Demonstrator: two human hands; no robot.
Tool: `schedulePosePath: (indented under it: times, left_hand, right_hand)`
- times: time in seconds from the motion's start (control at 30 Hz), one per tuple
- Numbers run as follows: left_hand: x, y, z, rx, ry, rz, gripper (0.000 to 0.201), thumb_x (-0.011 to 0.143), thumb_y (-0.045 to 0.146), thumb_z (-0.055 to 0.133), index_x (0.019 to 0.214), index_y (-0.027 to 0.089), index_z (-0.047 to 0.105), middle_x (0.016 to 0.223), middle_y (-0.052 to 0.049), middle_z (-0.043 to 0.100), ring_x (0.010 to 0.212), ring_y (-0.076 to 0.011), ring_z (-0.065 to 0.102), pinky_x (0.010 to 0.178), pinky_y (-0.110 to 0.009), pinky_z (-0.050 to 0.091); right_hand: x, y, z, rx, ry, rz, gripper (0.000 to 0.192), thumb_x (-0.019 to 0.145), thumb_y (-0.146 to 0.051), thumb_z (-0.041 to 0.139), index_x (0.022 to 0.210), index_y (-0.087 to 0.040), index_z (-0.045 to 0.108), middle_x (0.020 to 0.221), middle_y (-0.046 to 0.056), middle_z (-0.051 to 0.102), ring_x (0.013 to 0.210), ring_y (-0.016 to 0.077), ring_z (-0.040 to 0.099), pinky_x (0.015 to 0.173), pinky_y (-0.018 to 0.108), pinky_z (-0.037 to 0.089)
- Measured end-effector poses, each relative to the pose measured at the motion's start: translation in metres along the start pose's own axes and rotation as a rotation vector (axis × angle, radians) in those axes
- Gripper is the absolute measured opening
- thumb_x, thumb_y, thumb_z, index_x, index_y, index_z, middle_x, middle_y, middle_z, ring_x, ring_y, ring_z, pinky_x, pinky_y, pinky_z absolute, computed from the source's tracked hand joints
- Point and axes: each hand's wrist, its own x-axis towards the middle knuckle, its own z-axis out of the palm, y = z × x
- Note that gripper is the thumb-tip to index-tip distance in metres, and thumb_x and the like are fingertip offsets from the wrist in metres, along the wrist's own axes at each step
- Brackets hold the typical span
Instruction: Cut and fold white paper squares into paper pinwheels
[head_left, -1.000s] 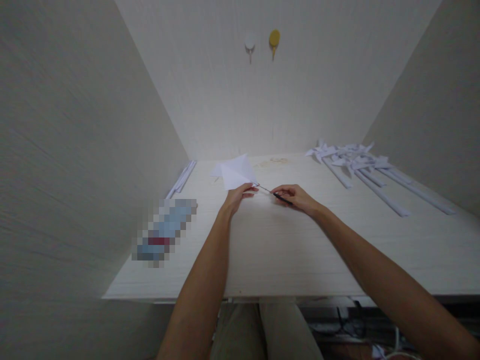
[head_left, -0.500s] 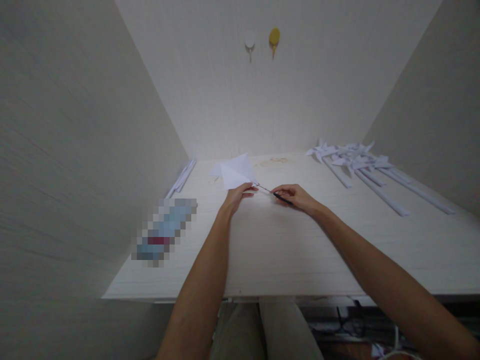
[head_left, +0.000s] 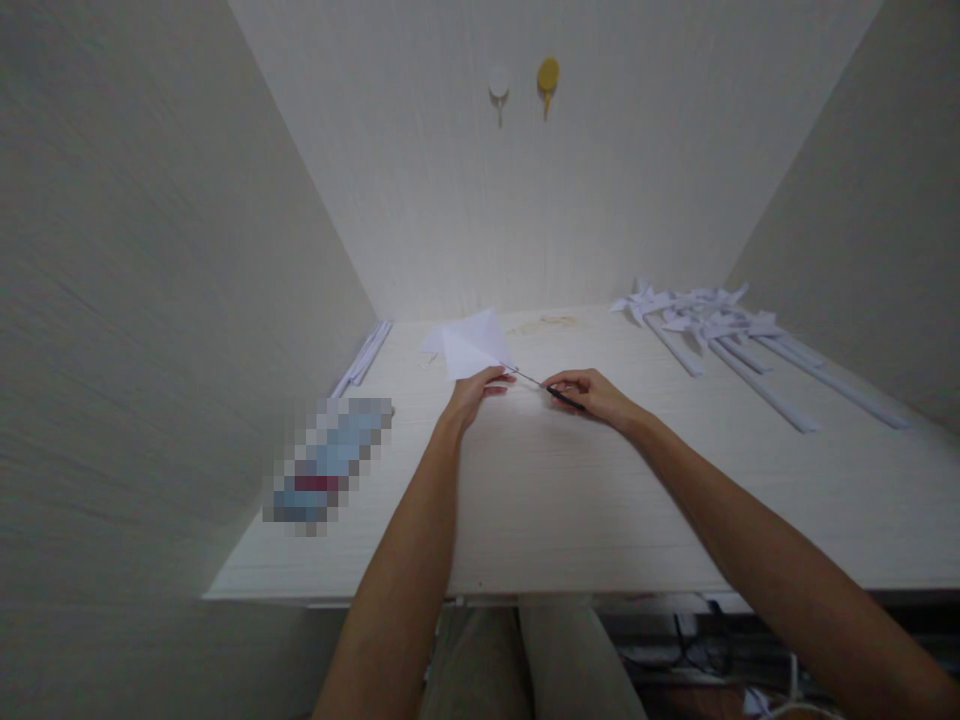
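A creased white paper sheet (head_left: 474,342) is pinched at its near corner by my left hand (head_left: 475,388), fingers closed on it. My right hand (head_left: 589,392) grips a pair of scissors (head_left: 564,397) with black handles. The thin metal blades point left and reach the paper's right corner, close to my left fingertips. Whether the blades are parted is too small to tell. Another piece of white paper (head_left: 432,341) shows behind the sheet's left edge.
Several paper pinwheels on rolled paper sticks (head_left: 765,385) lie at the right back. Rolled paper sticks (head_left: 363,356) rest along the left wall, behind a blurred-out blue item (head_left: 334,460). White and yellow hooks (head_left: 548,75) hang on the back wall of the white table (head_left: 570,520).
Almost nothing differs. Both hands, the paper and the scissors hold nearly the same place, with only a slight shift of the whole view.
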Motion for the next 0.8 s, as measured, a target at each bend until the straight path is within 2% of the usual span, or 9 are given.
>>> schedulePosePath:
  times: [0.3, 0.53, 0.8]
  left_hand:
    - [-0.0015, 0.0017, 0.0008, -0.007, 0.003, 0.003, 0.014, 0.062, 0.022, 0.06, 0.068, 0.01, 0.062, 0.082, -0.009, 0.065, 0.071, -0.0146, 0.059, 0.065, -0.027, 0.044]
    - [-0.0017, 0.0015, 0.0013, -0.007, 0.013, 0.001, 0.012, 0.062, 0.021, 0.06, 0.066, 0.01, 0.062, 0.079, -0.009, 0.064, 0.07, -0.0146, 0.059, 0.066, -0.028, 0.043]
    - [-0.0015, 0.0019, 0.002, -0.008, 0.019, -0.008, 0.011, 0.062, 0.021, 0.061, 0.064, 0.01, 0.062, 0.077, -0.008, 0.064, 0.069, -0.0144, 0.059, 0.066, -0.028, 0.043]
  right_hand:
    - [0.0022, 0.0058, -0.0011, 0.009, 0.002, -0.018, 0.036, 0.063, -0.04, 0.062, 0.086, -0.013, 0.065, 0.062, -0.002, 0.047, 0.053, 0.0071, 0.038, 0.048, 0.022, 0.027]
    - [0.0012, 0.0041, -0.0017, -0.026, -0.003, 0.0, 0.038, 0.063, -0.041, 0.061, 0.087, -0.012, 0.065, 0.057, -0.003, 0.044, 0.048, 0.0058, 0.034, 0.044, 0.022, 0.022]
    - [-0.0001, 0.003, -0.0018, -0.001, 0.004, 0.028, 0.039, 0.062, -0.042, 0.063, 0.088, -0.013, 0.065, 0.056, -0.003, 0.045, 0.047, 0.0052, 0.034, 0.044, 0.021, 0.024]
